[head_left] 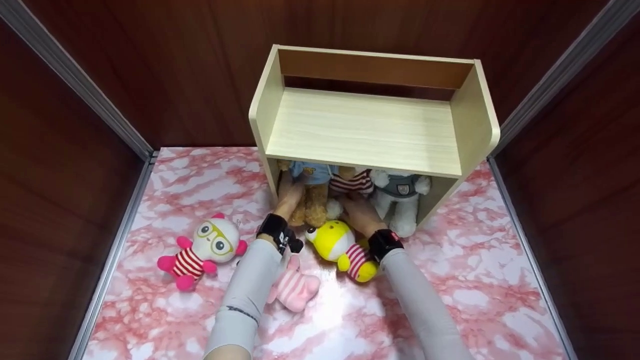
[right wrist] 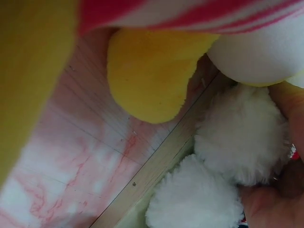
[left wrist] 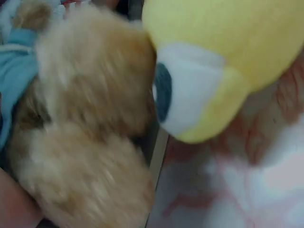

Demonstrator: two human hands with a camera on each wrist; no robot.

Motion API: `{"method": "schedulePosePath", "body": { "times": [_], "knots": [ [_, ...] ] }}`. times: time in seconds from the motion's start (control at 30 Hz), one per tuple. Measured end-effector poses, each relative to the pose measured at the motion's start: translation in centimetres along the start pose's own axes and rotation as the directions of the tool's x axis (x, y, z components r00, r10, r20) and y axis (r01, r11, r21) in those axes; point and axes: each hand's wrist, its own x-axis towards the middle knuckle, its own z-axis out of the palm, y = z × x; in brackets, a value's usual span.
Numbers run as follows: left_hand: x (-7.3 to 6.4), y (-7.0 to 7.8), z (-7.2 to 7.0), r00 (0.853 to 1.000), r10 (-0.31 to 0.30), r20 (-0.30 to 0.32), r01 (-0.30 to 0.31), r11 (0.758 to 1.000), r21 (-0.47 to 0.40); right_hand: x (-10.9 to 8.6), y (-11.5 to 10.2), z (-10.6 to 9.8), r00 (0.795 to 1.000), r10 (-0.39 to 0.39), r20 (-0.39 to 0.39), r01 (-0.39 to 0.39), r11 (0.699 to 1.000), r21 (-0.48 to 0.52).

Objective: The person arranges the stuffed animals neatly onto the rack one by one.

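Inside the lower compartment of a pale wooden shelf (head_left: 365, 125) sits a brown teddy bear (head_left: 316, 200) in a blue top. My left hand (head_left: 290, 192) reaches in along the bear's side; its fingertips are mostly hidden. The left wrist view shows the bear's fuzzy feet (left wrist: 85, 175) close up. Beside the bear is a plush toy in a red-and-white striped top (head_left: 352, 183), with white fluffy feet (right wrist: 242, 135). My right hand (head_left: 359, 212) grips this toy low down, thumb and a finger around a foot. A white plush in a grey top (head_left: 401, 187) sits at the right.
In front of the shelf, a yellow plush (head_left: 332, 240) lies between my forearms. A pink striped plush (head_left: 296, 289) lies partly under the left forearm. A white-and-pink panda plush (head_left: 200, 252) with glasses lies at left. Dark wooden walls (head_left: 70, 175) enclose the marbled surface (head_left: 480, 280).
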Motion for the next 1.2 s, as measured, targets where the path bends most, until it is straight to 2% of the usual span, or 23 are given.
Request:
{"method": "schedulePosePath", "body": {
  "times": [0.17, 0.33, 0.4, 0.5, 0.57, 0.67, 0.73, 0.83, 0.9, 0.97, 1.03, 1.07, 1.1, 1.2],
  "knots": [
    [0.7, -0.1, 1.1, 0.997, 0.039, -0.069, -0.036, 0.998, 0.041, -0.2, -0.1, -0.1, 1.0, -0.001, 0.0, 0.001, 1.0, -0.009],
    [1.6, -1.0, 1.8, 0.994, 0.001, -0.112, 0.012, 0.993, 0.119, -0.4, -0.2, 0.0, 0.999, 0.021, 0.038, -0.02, 0.999, -0.028],
    [1.8, -1.5, 2.0, 0.988, 0.003, -0.156, 0.026, 0.982, 0.186, -0.4, -0.3, 0.2, 0.999, 0.019, 0.034, -0.018, 1.0, -0.024],
    [1.8, -2.1, 2.4, 0.973, 0.033, -0.228, 0.032, 0.961, 0.276, -0.3, -0.5, 0.4, 1.0, 0.013, 0.028, -0.013, 1.0, -0.01],
    [1.5, -2.4, 2.6, 0.958, 0.069, -0.279, 0.026, 0.947, 0.322, -0.2, -0.6, 0.5, 0.999, 0.012, 0.03, -0.012, 1.0, -0.001],
    [0.7, -2.4, 3.0, 0.939, 0.108, -0.328, -0.004, 0.953, 0.303, -0.1, -0.6, 0.6, 0.999, 0.027, 0.043, -0.028, 1.0, 0.013],
    [0.0, -2.2, 3.1, 0.924, 0.145, -0.353, -0.049, 0.962, 0.267, -0.1, -0.6, 0.5, 0.998, 0.032, 0.047, -0.033, 0.999, 0.024],
    [-1.2, -2.0, 3.3, 0.912, 0.199, -0.358, -0.101, 0.957, 0.273, -0.2, -0.4, 0.3, 0.998, 0.034, 0.044, -0.036, 0.999, 0.028],
    [-2.1, -2.0, 3.4, 0.913, 0.24, -0.329, -0.132, 0.938, 0.32, -0.3, -0.2, 0.1, 0.999, 0.031, 0.04, -0.032, 0.999, 0.023],
    [-3.0, -2.2, 3.4, 0.915, 0.287, -0.282, -0.16, 0.903, 0.399, -0.3, 0.0, 0.0, 0.999, 0.022, 0.028, -0.022, 1.0, 0.017],
    [-3.8, -2.5, 3.3, 0.909, 0.343, -0.236, -0.206, 0.863, 0.461, -0.4, 0.2, -0.1, 1.0, 0.014, 0.022, -0.015, 1.0, 0.018],
    [-4.2, -2.7, 3.3, 0.902, 0.372, -0.217, -0.229, 0.841, 0.491, -0.4, 0.2, -0.2, 1.0, 0.013, 0.022, -0.014, 1.0, 0.019],
    [-4.4, -2.9, 3.2, 0.889, 0.411, -0.201, -0.26, 0.815, 0.517, -0.4, 0.3, -0.2, 1.0, 0.012, 0.024, -0.013, 1.0, 0.021],
    [-4.9, -3.4, 3.0, 0.84, 0.522, -0.146, -0.348, 0.725, 0.594, -0.6, 0.4, -0.4, 0.999, 0.028, 0.039, -0.03, 0.999, 0.034]
  ]
}}
